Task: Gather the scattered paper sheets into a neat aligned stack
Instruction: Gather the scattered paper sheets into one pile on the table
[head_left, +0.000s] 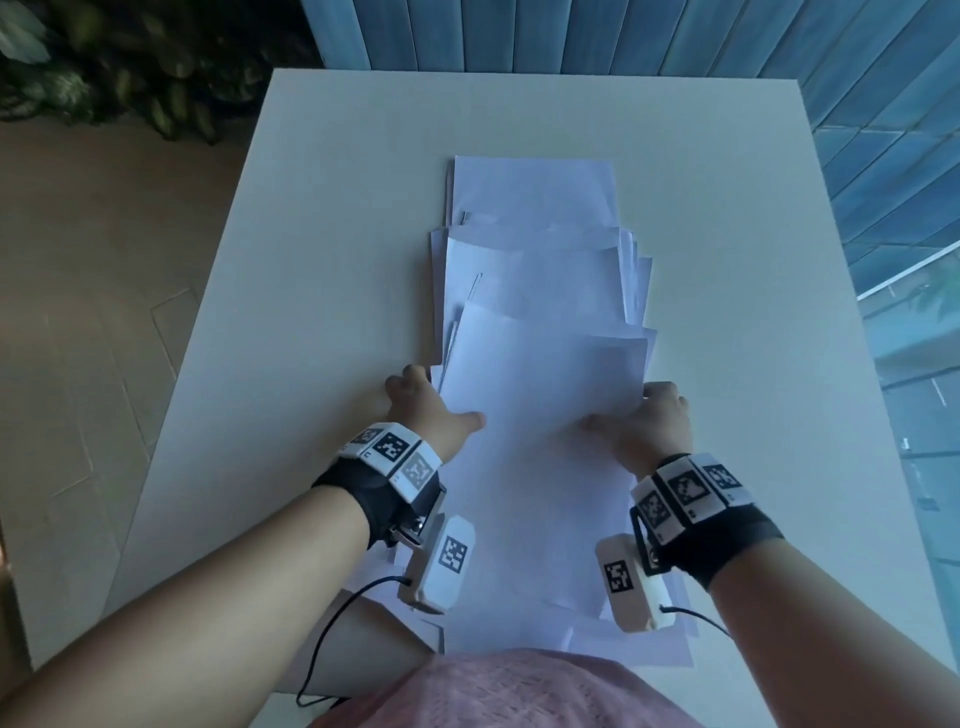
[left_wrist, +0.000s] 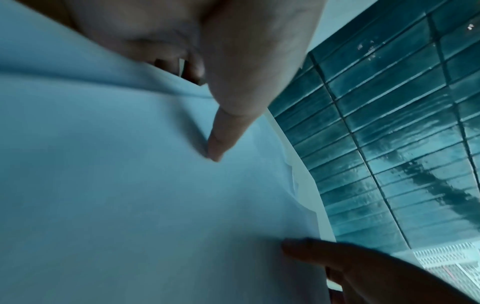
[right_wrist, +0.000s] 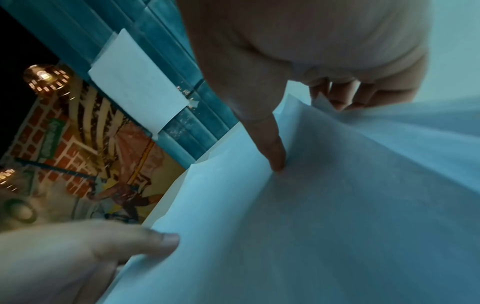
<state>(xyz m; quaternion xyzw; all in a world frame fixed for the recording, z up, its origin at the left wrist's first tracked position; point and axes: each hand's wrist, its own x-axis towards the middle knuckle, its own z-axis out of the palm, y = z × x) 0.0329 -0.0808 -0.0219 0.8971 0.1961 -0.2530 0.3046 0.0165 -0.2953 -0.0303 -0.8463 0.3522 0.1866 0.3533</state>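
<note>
Several white paper sheets (head_left: 540, 364) lie overlapped in a long, uneven run down the middle of the white table (head_left: 332, 208), their far ends staggered. My left hand (head_left: 441, 402) grips the left edge of the near sheets, thumb on top and fingers curled beside the edge. My right hand (head_left: 631, 410) grips the right edge the same way. In the left wrist view the thumb (left_wrist: 221, 133) presses on the paper (left_wrist: 130, 185). In the right wrist view the thumb (right_wrist: 272, 148) lies on the top sheet (right_wrist: 337, 205) while the fingers (right_wrist: 345, 96) curl under its edge.
Bare table surface lies to either side of the paper run. Leafy plants (head_left: 130, 67) stand beyond the far left corner and a blue tiled wall (head_left: 675, 36) runs behind and to the right. A black cable (head_left: 332, 623) trails off the left wrist unit near the front edge.
</note>
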